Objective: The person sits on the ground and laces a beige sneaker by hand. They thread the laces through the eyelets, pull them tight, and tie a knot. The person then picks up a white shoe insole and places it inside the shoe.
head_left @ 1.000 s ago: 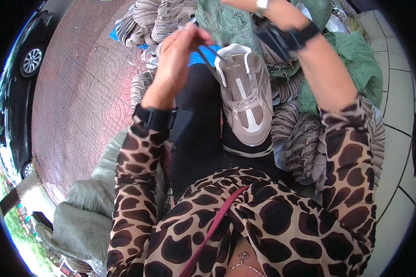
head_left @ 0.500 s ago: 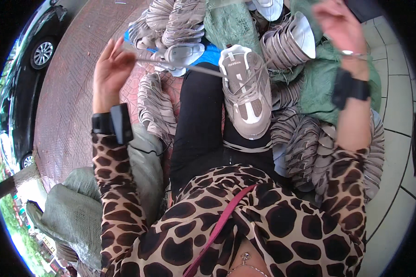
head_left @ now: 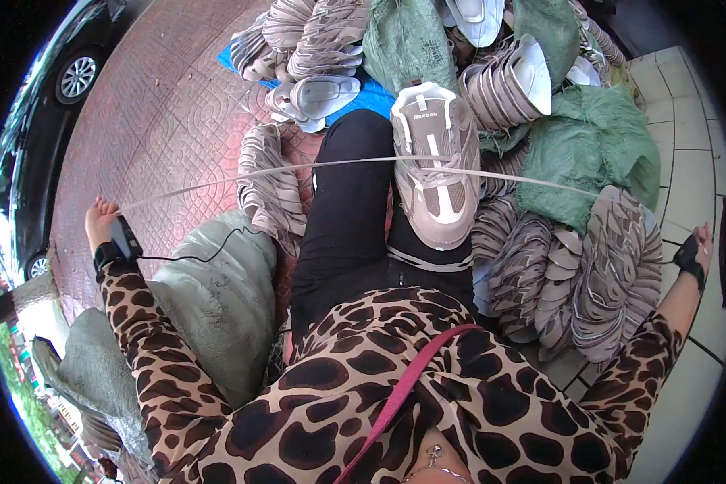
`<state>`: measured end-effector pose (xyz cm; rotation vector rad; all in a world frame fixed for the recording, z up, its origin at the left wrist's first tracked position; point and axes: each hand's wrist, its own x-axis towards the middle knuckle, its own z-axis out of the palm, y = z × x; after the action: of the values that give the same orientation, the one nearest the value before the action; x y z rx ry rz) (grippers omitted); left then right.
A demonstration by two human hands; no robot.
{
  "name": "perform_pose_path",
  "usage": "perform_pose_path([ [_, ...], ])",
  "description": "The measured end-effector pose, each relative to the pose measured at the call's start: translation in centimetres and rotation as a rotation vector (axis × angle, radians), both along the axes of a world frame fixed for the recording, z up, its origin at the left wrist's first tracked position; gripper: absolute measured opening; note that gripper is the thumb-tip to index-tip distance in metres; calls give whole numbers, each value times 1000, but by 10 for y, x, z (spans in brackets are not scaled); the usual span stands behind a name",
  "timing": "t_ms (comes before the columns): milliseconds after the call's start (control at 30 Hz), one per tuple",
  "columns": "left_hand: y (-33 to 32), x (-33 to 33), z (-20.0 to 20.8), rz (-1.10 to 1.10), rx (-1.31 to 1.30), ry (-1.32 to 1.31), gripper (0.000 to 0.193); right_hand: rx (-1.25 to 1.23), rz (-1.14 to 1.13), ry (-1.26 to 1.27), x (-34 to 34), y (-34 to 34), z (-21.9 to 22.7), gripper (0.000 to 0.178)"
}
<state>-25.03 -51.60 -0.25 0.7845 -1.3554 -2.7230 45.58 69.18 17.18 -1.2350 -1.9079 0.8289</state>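
A grey-beige sneaker point(head_left: 439, 219) with white trim rests upright on my right thigh, toe toward me. A long pale shoelace point(head_left: 306, 165) runs through it and stretches out nearly taut to both sides. Far out at the left, my left hand point(head_left: 102, 218) is closed on one end of the lace. At the far right my right hand point(head_left: 704, 240) has its fingers curled. The other half of the lace runs out toward it, but its last stretch fades from sight above a stack of shoe uppers point(head_left: 617, 274). A pale band point(head_left: 430, 264) crosses my thigh below the toe.
More stacked uppers point(head_left: 278, 181) lie on the red paving and beside my right leg. Green woven sacks point(head_left: 592, 153) stand ahead and right, pale grey-green sacks point(head_left: 218, 298) at my left. A black car point(head_left: 52, 153) is at the far left. Pale tiles point(head_left: 693, 173) cover the right side.
Both hands have swung outward and back toward me, drawing the lace wide across the shoe. The sneaker stays on my thigh, almost in the same place.
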Motion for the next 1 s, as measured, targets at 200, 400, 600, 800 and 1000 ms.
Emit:
perform_pose_path([
  [200, 202, 35, -5, -559, -371, 124, 13, -472, 135, 393, -128, -158, -102, 29],
  [400, 420, 163, -32, -984, -619, 246, 29, -412, 778, -88, -294, -419, -111, 23],
  [600, 477, 240, -25, -1201, -1166, 704, 24, -290, 1011, -95, -329, -484, -156, 18],
  [800, 476, 258, -17, -1139, -1319, 794, 22, -220, 1039, -291, -335, -495, -163, 19],
  [1000, 480, 259, -25, -1115, -1272, 724, 22, -50, 1034, -491, -349, -497, -154, 23],
])
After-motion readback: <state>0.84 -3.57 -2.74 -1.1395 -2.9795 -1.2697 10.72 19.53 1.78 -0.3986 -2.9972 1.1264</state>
